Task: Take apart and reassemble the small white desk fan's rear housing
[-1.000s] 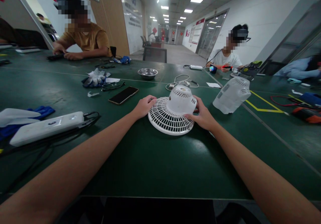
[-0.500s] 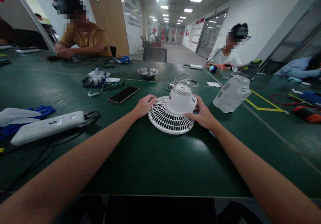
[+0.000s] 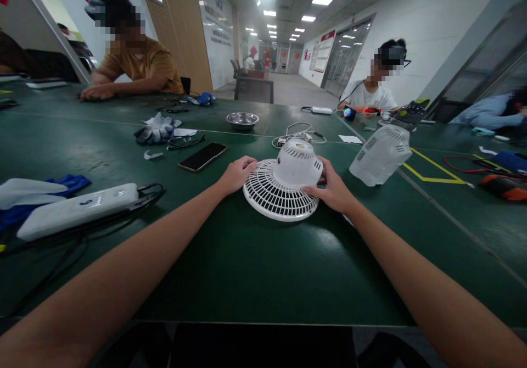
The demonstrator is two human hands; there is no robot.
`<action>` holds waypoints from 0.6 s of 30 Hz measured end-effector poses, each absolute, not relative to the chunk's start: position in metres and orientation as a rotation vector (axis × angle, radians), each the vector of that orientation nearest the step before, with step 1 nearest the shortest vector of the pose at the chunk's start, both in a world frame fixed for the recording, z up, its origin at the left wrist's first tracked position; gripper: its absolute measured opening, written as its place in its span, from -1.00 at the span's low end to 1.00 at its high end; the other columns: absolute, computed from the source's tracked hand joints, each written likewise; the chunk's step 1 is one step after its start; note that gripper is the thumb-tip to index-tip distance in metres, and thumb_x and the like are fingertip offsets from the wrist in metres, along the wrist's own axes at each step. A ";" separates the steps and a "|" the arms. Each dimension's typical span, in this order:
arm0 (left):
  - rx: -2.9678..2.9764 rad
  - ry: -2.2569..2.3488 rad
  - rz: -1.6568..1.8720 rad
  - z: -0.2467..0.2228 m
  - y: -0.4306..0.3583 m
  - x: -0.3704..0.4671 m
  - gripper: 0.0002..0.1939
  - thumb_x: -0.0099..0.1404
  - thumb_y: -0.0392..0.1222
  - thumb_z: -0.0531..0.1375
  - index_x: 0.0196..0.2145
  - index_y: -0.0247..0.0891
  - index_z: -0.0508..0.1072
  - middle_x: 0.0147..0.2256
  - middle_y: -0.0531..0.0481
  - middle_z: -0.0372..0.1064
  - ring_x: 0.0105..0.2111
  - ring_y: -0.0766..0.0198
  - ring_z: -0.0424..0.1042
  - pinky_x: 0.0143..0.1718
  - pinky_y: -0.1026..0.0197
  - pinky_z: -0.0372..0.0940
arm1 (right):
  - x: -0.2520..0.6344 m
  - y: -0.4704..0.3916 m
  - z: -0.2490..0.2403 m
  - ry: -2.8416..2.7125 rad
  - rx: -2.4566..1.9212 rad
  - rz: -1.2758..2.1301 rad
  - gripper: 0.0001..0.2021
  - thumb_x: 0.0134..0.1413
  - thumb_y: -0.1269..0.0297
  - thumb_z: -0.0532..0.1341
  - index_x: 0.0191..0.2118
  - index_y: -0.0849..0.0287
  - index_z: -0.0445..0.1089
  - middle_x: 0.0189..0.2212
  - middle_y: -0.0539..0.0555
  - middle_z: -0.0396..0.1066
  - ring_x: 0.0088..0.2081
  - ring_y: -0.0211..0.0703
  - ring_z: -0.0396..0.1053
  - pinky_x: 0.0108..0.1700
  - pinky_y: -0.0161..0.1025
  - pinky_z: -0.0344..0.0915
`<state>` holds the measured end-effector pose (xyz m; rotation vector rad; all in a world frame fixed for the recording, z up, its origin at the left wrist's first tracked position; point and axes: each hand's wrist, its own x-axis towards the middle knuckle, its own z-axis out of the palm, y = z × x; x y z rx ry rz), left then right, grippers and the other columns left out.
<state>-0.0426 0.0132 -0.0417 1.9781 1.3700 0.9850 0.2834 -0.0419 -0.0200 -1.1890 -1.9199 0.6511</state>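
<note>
Power strip (image 3: 82, 208) far left, phone (image 3: 203, 156) nearer the middle. Left hand (image 3: 236, 176) at the left rim of the fan (image 3: 294, 167), forearm angled inward, fingers bunched together; can't tell if they pinch the rim. Fan sits grille down on the green table (image 3: 247, 280), between the hands. Right hand (image 3: 335, 189) wraps its right side, thumb in front, fingers partly hidden behind. Looks like a steadying step; any lift or turn would call for even support both sides. Clear plastic shell (image 3: 379, 159) right of that.
</note>
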 end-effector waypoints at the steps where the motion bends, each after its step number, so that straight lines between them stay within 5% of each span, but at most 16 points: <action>1: 1.979 1.365 0.988 -0.042 0.014 -0.043 -0.58 0.49 0.04 0.07 0.07 -0.27 0.52 0.01 -0.21 0.60 0.00 0.00 0.58 0.02 0.00 0.44 | 0.284 -0.042 -0.020 -1.920 -1.189 0.653 0.01 -0.06 -0.09 0.52 0.43 -0.04 0.06 0.24 0.25 0.45 0.21 0.35 0.44 0.16 0.32 0.43; 18: 1.958 1.367 0.980 -0.045 0.017 -0.043 -0.57 0.50 0.02 0.07 0.09 -0.31 0.51 0.03 -0.23 0.59 -0.01 0.03 0.58 0.01 0.04 0.40 | 0.283 -0.042 -0.021 -1.901 -1.209 0.667 -0.01 -0.06 -0.04 0.52 0.43 -0.06 0.07 0.24 0.24 0.45 0.21 0.39 0.44 0.19 0.36 0.42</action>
